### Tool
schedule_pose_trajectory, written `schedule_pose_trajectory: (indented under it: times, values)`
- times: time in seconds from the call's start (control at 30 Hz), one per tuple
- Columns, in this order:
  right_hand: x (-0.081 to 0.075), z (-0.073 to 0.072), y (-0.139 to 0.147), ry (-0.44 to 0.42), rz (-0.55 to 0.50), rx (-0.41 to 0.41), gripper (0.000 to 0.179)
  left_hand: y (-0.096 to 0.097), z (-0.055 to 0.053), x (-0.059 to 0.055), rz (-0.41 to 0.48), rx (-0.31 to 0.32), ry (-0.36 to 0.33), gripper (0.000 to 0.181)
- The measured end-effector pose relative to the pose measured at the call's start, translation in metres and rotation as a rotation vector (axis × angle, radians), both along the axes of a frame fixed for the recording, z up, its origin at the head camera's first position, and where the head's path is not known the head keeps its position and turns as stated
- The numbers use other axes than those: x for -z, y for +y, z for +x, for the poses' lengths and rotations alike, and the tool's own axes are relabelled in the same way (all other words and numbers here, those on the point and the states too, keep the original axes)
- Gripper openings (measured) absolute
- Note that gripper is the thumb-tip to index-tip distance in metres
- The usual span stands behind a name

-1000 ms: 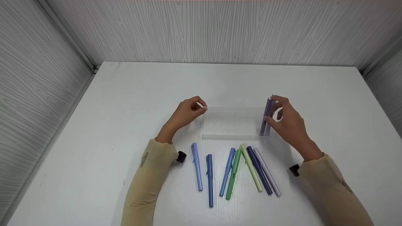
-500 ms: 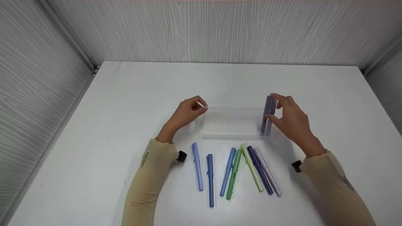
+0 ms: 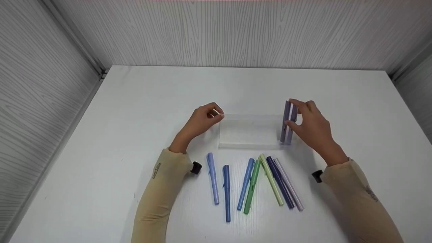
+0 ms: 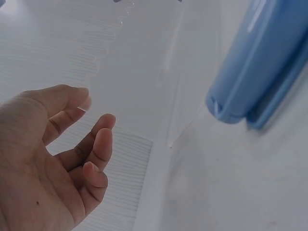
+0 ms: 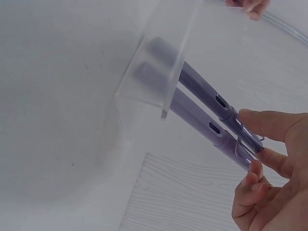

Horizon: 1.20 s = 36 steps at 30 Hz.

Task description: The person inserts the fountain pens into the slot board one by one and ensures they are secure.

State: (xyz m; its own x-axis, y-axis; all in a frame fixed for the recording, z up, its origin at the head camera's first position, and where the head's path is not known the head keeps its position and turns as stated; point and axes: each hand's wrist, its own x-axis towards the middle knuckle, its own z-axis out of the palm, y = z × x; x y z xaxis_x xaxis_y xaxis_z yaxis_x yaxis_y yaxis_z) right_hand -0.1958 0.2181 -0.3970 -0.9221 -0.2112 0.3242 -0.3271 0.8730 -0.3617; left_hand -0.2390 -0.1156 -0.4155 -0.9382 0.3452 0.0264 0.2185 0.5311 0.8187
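A clear plastic case [image 3: 248, 146] stands in the middle of the white table. At its far left corner, the thumb and index finger of my left hand [image 3: 202, 119] pinch the thin edge, while the other fingers curl loosely. My right hand [image 3: 314, 126] is at the case's right end, with a dark purple pen [image 5: 204, 89] between thumb and index finger. Beside it a lighter purple pen [image 5: 195, 113] stands parallel, its clip close to the other fingers of that hand. Both pens are upright, caps up, with their lower ends inside the case wall.
Several capped pens lie in front of the case: a periwinkle pen [image 3: 213, 179], a blue pen [image 3: 226, 194], a lighter blue pen [image 3: 245, 185], a green pen [image 3: 252, 187], a lime pen [image 3: 271, 180], a navy pen [image 3: 280, 182] and a lilac pen [image 3: 290, 185]. Grey wood-grain panels [image 3: 216, 33] surround the table.
The dark purple pen has gone from slightly tilted to more upright beside the lighter one, my right hand shifting slightly upward with it. My left hand keeps its place at the corner.
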Motion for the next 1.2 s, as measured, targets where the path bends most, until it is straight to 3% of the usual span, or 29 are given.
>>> schedule_pose_trajectory:
  times: [0.3,0.6,0.83,0.97,1.2]
  values:
    - [-0.006,0.003,0.002,-0.038,-0.003,-0.006,0.073,0.000,-0.002,0.001,-0.009,0.004,-0.003,0.019]
    - [-0.011,0.019,0.007,-0.002,-0.043,-0.044,0.072,-0.001,-0.003,0.002,-0.007,0.011,-0.003,0.019]
    - [-0.009,0.032,0.009,-0.043,-0.054,-0.069,0.070,-0.001,-0.003,0.003,-0.004,0.010,0.000,0.018]
    - [-0.006,0.038,0.008,-0.088,-0.047,-0.077,0.071,-0.001,-0.002,0.002,-0.002,0.006,0.010,0.018]
    - [-0.004,0.049,0.006,-0.257,-0.055,-0.100,0.073,-0.001,-0.001,0.002,-0.008,0.005,0.017,0.018]
